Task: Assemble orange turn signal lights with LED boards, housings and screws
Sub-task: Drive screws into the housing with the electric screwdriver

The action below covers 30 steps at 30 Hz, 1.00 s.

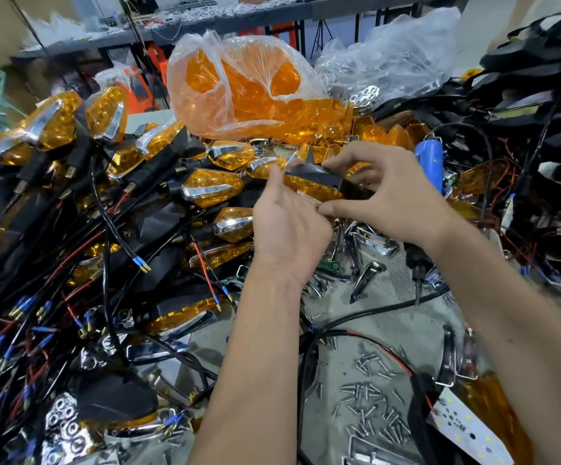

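Above the middle of a crowded workbench (pixel 356 330), the person holds one turn signal light (pixel 316 182) between both hands, its black housing on top and its orange lens underneath. The left hand (pixel 289 226), palm up, has its fingers curled round the near end of the light. The right hand (pixel 386 196) pinches the far end, thumb below and fingers arched over the top. To the left lies a heap of finished lights (pixel 111 182) with black and red wires. A clear bag of orange lenses (pixel 248 92) stands behind. Loose screws (pixel 369 397) lie scattered on the bench nearer the person, beside a white LED board (pixel 467 427).
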Tool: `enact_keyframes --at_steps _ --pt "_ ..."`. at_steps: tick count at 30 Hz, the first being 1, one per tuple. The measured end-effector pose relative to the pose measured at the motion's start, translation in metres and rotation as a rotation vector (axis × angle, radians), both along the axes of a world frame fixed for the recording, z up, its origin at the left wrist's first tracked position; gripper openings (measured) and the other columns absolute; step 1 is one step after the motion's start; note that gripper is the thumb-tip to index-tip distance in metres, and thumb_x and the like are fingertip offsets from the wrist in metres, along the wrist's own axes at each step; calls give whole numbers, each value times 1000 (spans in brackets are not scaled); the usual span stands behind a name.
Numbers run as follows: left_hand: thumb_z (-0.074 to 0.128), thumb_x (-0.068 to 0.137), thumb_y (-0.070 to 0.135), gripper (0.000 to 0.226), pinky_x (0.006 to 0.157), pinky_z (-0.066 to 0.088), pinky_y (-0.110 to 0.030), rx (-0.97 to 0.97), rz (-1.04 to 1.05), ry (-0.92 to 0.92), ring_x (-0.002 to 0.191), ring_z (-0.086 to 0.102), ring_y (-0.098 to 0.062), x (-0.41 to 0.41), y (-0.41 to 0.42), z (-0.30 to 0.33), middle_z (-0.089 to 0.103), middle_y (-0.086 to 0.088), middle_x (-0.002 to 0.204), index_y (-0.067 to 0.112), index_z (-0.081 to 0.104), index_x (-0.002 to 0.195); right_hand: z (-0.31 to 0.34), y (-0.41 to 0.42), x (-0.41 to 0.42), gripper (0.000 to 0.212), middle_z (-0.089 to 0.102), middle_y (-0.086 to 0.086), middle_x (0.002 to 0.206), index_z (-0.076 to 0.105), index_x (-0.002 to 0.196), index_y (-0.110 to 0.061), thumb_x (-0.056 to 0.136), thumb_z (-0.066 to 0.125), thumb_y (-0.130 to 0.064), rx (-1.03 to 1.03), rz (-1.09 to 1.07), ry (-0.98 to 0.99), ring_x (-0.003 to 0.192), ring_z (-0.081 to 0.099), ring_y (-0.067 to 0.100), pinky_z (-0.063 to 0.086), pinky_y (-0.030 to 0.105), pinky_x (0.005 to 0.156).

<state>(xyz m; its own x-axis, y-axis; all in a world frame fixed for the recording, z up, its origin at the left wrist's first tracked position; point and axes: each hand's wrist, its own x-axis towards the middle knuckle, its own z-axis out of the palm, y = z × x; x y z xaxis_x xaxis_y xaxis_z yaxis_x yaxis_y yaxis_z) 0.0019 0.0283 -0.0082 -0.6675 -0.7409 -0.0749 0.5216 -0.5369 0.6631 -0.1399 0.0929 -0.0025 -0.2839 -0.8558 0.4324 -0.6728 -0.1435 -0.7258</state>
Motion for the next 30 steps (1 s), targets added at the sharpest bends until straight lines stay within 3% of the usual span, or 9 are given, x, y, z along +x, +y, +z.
enact_keyframes --at_steps 4,7,10,16,21,25,28,30 --pt "34 114 30 39 80 54 -29 -158 144 -138 89 70 -14 0 -8 -7 75 -4 105 23 71 110 2 4 -2 46 70 -11 107 73 111 -20 71 96 -22 -110 -54 60 100 68 15 58 38 87" --pt "46 111 23 38 82 60 -28 -122 161 -106 95 74 -16 4 -14 -11 78 -8 108 22 82 99 7 5 -3 44 69 -3 106 74 111 -12 71 94 -13 -180 -48 153 100 67 19 56 40 87" --pt "62 103 19 20 77 62 -30 19 159 -121 91 78 -22 5 -16 -14 78 -16 98 4 75 104 8 5 -3 43 69 -1 103 75 109 -9 70 94 -10 -192 -48 224 97 66 18 55 40 89" --pt "73 95 36 34 64 61 -25 -70 175 -351 73 77 -18 8 -20 -15 78 -12 84 2 73 101 3 4 -3 43 70 3 103 77 108 -7 69 95 -8 -165 -24 286 96 67 19 56 39 88" --pt "76 92 20 20 56 59 -22 -52 238 -352 64 75 -17 6 -20 -15 76 -10 74 2 75 83 1 4 -4 42 70 3 102 77 106 -7 68 95 -6 -157 -22 291 94 67 23 57 44 85" --pt "74 93 15 34 53 57 -19 -68 229 -351 60 73 -16 5 -19 -18 75 -10 70 9 80 60 3 3 -5 41 66 5 101 74 101 -6 66 95 -4 -131 -1 317 92 64 27 54 47 82" --pt "74 93 13 19 53 57 -19 -78 227 -353 61 73 -17 5 -19 -18 75 -12 74 0 77 80 9 5 -12 37 62 2 102 72 98 -12 71 95 -20 -23 59 302 94 60 24 51 45 87" --pt "74 94 11 14 55 58 -21 -100 222 -357 64 73 -18 6 -18 -18 76 -12 76 -2 75 88 11 7 -16 20 65 1 103 72 94 -15 82 86 -24 -20 80 211 97 63 23 52 45 90"
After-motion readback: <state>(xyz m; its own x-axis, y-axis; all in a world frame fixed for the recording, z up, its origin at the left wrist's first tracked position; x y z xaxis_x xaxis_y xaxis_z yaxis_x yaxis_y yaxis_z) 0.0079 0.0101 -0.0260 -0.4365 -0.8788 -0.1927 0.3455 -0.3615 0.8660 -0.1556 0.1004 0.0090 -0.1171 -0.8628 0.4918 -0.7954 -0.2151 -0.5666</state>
